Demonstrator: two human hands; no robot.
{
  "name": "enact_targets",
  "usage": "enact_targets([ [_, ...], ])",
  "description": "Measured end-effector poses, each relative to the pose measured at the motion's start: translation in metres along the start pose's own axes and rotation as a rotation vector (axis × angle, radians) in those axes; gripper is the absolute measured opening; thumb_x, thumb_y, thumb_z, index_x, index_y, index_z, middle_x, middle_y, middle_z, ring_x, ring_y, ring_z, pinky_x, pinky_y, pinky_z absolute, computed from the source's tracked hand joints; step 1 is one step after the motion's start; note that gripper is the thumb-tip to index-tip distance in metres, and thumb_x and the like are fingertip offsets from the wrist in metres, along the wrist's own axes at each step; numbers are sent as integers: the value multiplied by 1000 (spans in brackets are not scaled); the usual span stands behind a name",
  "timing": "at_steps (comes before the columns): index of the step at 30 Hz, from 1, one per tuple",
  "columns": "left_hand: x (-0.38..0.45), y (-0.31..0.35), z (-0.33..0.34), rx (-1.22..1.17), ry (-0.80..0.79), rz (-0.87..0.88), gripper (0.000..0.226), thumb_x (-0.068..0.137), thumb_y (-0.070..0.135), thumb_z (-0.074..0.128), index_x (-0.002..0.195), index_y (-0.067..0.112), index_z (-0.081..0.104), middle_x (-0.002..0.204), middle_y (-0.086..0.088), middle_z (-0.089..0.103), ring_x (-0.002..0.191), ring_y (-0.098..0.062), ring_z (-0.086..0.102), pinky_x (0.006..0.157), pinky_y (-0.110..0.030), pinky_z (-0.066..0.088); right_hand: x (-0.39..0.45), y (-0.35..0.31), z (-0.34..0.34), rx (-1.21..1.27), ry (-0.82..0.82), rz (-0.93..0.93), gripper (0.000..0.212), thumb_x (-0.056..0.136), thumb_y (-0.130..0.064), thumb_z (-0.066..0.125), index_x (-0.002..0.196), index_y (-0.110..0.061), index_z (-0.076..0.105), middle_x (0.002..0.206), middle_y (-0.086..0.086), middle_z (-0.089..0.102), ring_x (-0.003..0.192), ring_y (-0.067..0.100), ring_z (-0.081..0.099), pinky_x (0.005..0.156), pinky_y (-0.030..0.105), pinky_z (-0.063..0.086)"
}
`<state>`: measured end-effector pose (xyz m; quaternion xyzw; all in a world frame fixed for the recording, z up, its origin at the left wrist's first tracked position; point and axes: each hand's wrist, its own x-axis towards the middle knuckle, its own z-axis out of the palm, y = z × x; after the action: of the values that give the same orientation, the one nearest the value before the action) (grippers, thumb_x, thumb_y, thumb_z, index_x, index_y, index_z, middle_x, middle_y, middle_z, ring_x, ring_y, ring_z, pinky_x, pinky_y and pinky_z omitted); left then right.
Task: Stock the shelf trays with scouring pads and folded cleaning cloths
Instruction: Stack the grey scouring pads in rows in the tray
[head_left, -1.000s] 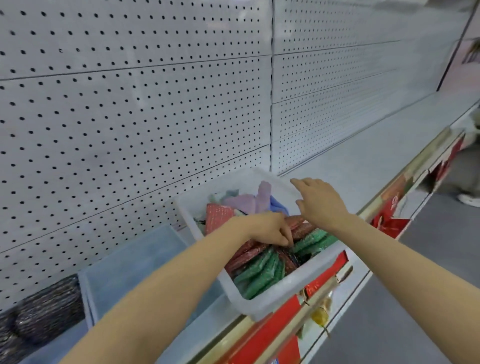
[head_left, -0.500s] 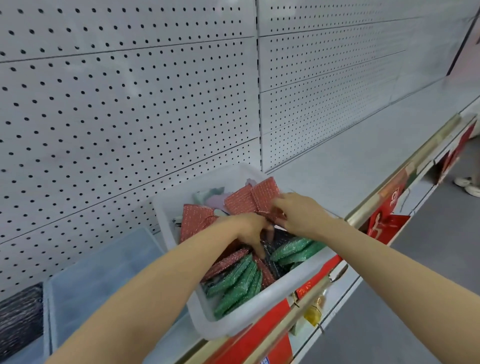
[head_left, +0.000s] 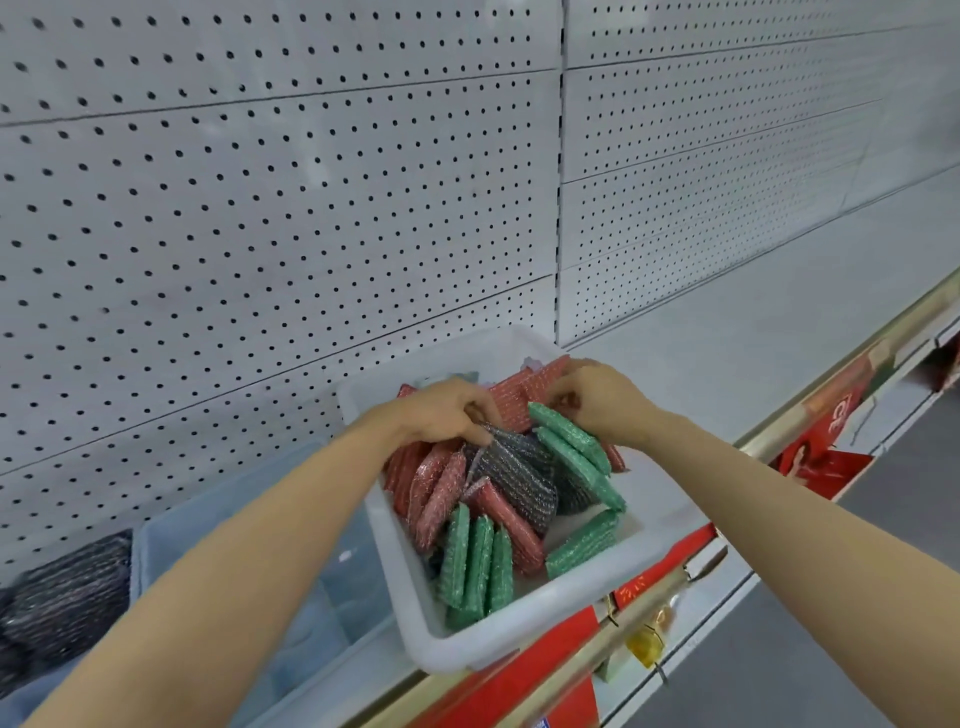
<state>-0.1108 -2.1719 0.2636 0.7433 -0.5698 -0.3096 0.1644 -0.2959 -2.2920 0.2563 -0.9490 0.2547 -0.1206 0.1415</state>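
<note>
Our left hand (head_left: 447, 410) curls its fingers down and pinches the top edge of a dark grey scouring pad (head_left: 514, 475) in the white tray (head_left: 519, 631) on the shelf (head_left: 727, 338). Our right hand (head_left: 597, 397) pinches red scouring pads (head_left: 519, 397) standing at the tray's back, beside green scouring pads (head_left: 571, 447).

Bright, even, cool light with no one source showing; shadows are faint and soft, the deepest inside the tray (head_left: 524, 631) between the pads (head_left: 470, 564). No harsh glare, only a dull sheen on the pegboard (head_left: 270, 218). Wide-angle bending curves the shelf (head_left: 753, 332) edge toward 3 o'clock and stretches both arms at 6 to 8 o'clock. Corners at 7 and 1 o'clock are soft and smeared; both hands show slight motion blur
</note>
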Motion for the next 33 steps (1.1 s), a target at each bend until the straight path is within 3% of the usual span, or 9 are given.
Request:
enact_targets([
  [7, -11, -8, -7, -312, 68, -76, 31, 85, -6, 60, 102, 19, 67, 136, -10, 54, 119, -25, 55, 110, -44, 39, -1, 2, -9, 578, -181, 152, 25, 89, -18, 61, 69, -22, 76, 74, 16, 67, 64, 17, 51, 66, 36, 50],
  [10, -18, -12, -13, -502, 138, -73, 31, 85, -9, 55, 105, 11, 66, 115, -11, 63, 89, -17, 63, 77, -26, 51, 3, -5, -7, 620, -181, 191, 21, 95, -17, 55, 107, -14, 72, 108, 11, 67, 77, 21, 60, 60, 19, 49],
  [14, -20, -15, -14, -616, 219, -111, 28, 88, -12, 49, 100, 9, 65, 88, 2, 66, 69, -10, 65, 55, -18, 50, 13, -23, 6, 503, -284, 183, 24, 102, -27, 44, 112, -23, 65, 66, -6, 53, 49, 4, 40, 43, 11, 32],
  [16, -18, -19, -14, -639, 287, -149, 23, 93, -7, 49, 103, 9, 63, 91, -5, 66, 70, -14, 62, 51, -19, 49, 17, -28, 10, 535, -287, 253, 38, 103, -39, 36, 108, -14, 64, 89, 1, 69, 74, 16, 62, 62, 12, 40],
  [18, -14, -26, -15, -664, 377, -181, 19, 97, 1, 49, 109, 10, 60, 104, -12, 66, 80, -21, 64, 62, -29, 56, 22, -29, 9, 656, -218, 322, 68, 98, -58, 29, 130, -3, 54, 140, 17, 50, 124, 36, 51, 98, 32, 43],
  [20, -10, -29, -13, -658, 449, -193, 14, 99, 9, 50, 107, 16, 58, 114, -12, 64, 98, -28, 65, 83, -43, 58, 23, -32, 0, 773, -159, 265, 77, 90, -72, 27, 132, -14, 55, 143, 6, 49, 129, 27, 47, 112, 41, 31],
  [25, -3, -14, -7, -502, 601, -187, 13, 102, 20, 45, 112, 18, 54, 112, -2, 59, 100, -20, 59, 81, -34, 51, 21, -40, -8, 785, -154, 102, 62, 76, -50, 72, 130, -30, 50, 118, -14, 60, 104, 5, 59, 94, 25, 45],
  [29, -3, -2, -8, -508, 653, -106, 23, 102, 22, 47, 123, 14, 54, 114, 1, 56, 101, -16, 54, 69, -22, 42, 23, -33, 2, 673, 73, 145, 77, 61, -29, 90, 128, -21, 54, 109, -5, 66, 101, 15, 65, 93, 33, 53],
  [33, -12, 1, -14, -717, 592, -55, 22, 98, 24, 58, 117, 15, 61, 120, -9, 62, 105, -29, 63, 82, -47, 58, 16, -30, 4, 592, 144, 173, 88, 59, -50, 85, 136, -26, 49, 123, -1, 62, 110, 19, 60, 97, 42, 50],
])
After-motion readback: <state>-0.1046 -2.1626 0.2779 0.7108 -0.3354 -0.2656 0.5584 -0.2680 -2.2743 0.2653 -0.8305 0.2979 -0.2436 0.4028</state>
